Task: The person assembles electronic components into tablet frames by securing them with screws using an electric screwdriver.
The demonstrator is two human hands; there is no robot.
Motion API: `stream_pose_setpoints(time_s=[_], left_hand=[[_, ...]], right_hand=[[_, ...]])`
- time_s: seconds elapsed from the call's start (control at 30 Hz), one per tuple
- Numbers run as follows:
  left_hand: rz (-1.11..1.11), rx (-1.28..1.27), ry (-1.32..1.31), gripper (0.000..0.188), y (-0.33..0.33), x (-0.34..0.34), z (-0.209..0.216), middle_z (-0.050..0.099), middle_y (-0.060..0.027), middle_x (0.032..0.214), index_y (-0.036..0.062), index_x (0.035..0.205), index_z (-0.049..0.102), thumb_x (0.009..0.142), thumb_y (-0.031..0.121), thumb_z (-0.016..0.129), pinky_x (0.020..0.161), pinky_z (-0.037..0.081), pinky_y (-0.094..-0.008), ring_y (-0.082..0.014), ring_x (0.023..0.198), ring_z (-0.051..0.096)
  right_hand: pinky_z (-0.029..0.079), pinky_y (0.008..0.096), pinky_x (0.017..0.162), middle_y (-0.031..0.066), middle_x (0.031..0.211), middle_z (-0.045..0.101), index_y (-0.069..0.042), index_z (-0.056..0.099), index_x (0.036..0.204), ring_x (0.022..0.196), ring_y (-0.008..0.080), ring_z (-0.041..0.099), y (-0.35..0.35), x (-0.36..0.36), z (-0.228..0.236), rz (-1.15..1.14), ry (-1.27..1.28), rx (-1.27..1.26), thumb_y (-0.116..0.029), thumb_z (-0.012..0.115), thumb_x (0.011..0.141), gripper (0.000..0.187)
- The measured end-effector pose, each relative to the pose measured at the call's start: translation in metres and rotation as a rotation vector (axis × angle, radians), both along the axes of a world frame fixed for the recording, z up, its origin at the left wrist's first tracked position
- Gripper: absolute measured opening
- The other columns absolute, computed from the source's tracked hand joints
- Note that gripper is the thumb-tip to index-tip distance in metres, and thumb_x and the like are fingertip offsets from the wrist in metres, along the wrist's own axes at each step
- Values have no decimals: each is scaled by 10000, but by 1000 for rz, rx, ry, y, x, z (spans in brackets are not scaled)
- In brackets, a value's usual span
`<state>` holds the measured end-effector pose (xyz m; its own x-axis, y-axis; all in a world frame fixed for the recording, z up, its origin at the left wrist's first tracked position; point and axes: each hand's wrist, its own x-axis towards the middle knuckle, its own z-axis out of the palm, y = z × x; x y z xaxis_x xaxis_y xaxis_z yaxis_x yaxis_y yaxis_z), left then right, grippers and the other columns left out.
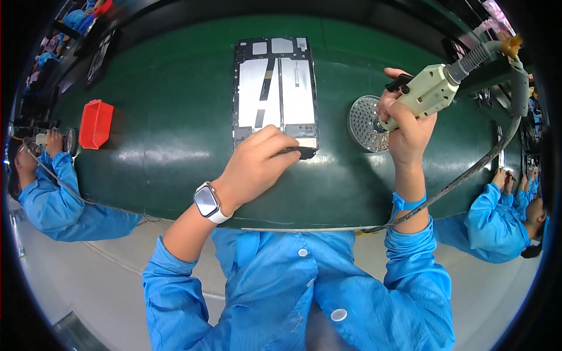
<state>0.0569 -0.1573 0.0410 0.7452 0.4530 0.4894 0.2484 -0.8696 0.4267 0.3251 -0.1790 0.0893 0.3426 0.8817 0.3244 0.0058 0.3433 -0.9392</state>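
An opened tablet [295, 88] with a black frame and silver inner plates lies upright on the green table, straight ahead of me. Over its near end, my left hand [257, 161] pinches a small black strip-shaped part [305, 152] along the edge; whether the part touches the tablet, I cannot tell. My right hand [410, 123] is wrapped round a pale green electric screwdriver [430, 90] with a black lever. The tool's lower end points down at a round, clear-rimmed screw dish [366, 120] with a holed plate, and the fingers hide part of it.
A red plastic bin [95, 124] stands on the table [164, 187] to the left. From the screwdriver a grey cable [486, 158] loops down past my right forearm. Co-workers in blue sit at the left [52, 187] and right [497, 216].
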Motion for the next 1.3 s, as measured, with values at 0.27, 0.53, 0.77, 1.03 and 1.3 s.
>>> stream_pose_setpoints(time_s=[0.27, 0.53, 0.77, 1.03, 1.3], left_hand=[[165, -6, -75, 232, -3, 19, -6, 673, -88, 1001, 0, 909, 713, 689, 0, 788, 732, 514, -352, -255, 846, 598], [298, 29, -70, 199, -7, 27, -7, 677, -62, 1025, 39, 873, 720, 696, 72, 804, 798, 501, -388, -280, 969, 599], [303, 115, 16, 240, -9, 26, -10, 668, -45, 1126, 96, 946, 731, 714, 96, 793, 806, 474, -408, -296, 1053, 596], [298, 101, 5, 223, -8, 27, -11, 654, -35, 1136, 109, 947, 727, 736, 131, 791, 825, 471, -424, -295, 1073, 586], [295, 73, 8, 243, -7, 26, -13, 655, -41, 1137, 107, 968, 733, 733, 124, 792, 831, 474, -424, -297, 1079, 582]], right_hand=[[418, 263, 553, 59, 731, 565, 121, 582, 1149, 588, 127, 512, 0, -1, -3, -32, -28, -60, -14, 583, 768, 404], [413, 255, 487, 58, 694, 581, 75, 628, 999, 541, 117, 530, 2, -6, -16, -24, 177, 20, 45, 650, 771, 231], [413, 290, 516, 59, 653, 532, 64, 599, 1008, 526, 130, 485, -6, -7, -22, -35, 149, -7, 11, 601, 814, 201], [418, 319, 542, 59, 620, 486, 49, 577, 1017, 520, 138, 452, -8, -6, -33, -31, 140, 17, -16, 555, 818, 210], [427, 328, 544, 58, 615, 486, 49, 575, 994, 511, 142, 451, -6, -5, -36, -17, 147, -3, -10, 551, 793, 211]])
